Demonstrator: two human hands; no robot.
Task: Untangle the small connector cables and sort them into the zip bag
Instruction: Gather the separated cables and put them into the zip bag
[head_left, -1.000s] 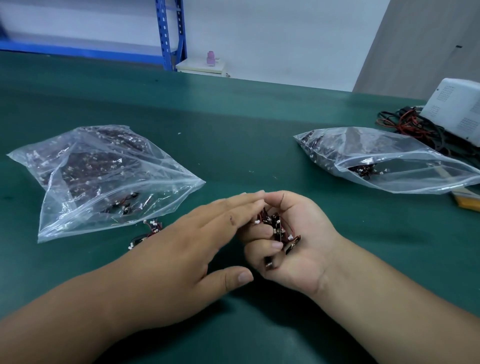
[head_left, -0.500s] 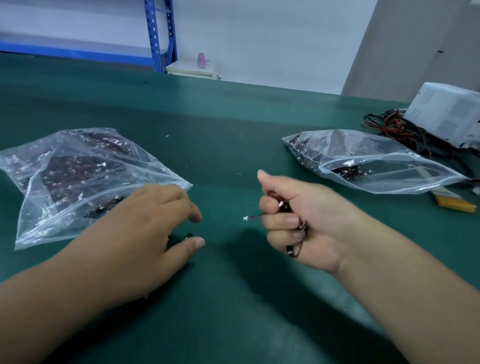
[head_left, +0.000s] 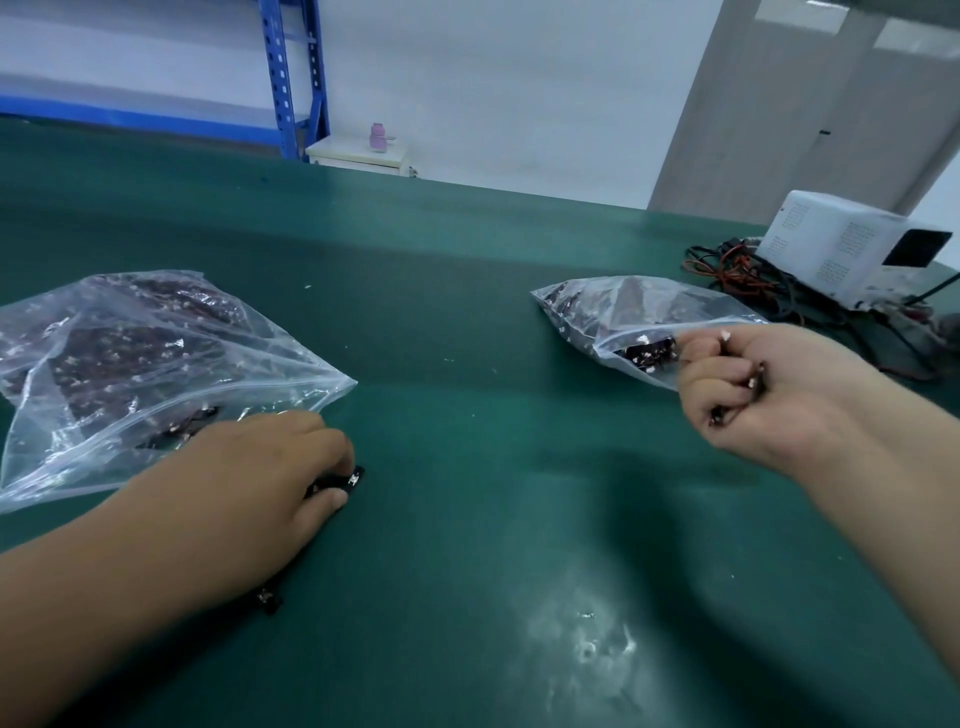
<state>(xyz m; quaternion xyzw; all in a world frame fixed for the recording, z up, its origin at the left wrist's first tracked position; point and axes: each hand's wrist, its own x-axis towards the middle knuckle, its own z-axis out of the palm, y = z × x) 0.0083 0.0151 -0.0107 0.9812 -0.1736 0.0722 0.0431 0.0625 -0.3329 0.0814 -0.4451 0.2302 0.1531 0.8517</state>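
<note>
Centre right, right hand (head_left: 769, 395) clenches small dark connector cables (head_left: 756, 382) beside clear plastic zip bag (head_left: 623, 312); left hand (head_left: 270, 467) apparently pinches black cable (head_left: 353, 475); print on white box (head_left: 841, 244) unreadable.

Workshop corner behind a green-topped bench, in flat, even light.

A blue steel rack (head_left: 283, 78) stands against a white wall (head_left: 493, 78), its perforated upright rising out of view and a pale shelf with a blue rail running left from it. Just right of the rack's foot sits a low white cabinet (head_left: 358, 156) with a small pink bottle (head_left: 378, 137) on top. Well right of the rack a tall grey panel (head_left: 805, 104), door or partition I cannot tell, catches soft reflections near its top. In front of the rack the dark green bench surface (head_left: 467, 312) spreads across the near view, with a scuffed whitish patch (head_left: 587, 649) on the side farthest from the rack.
</note>
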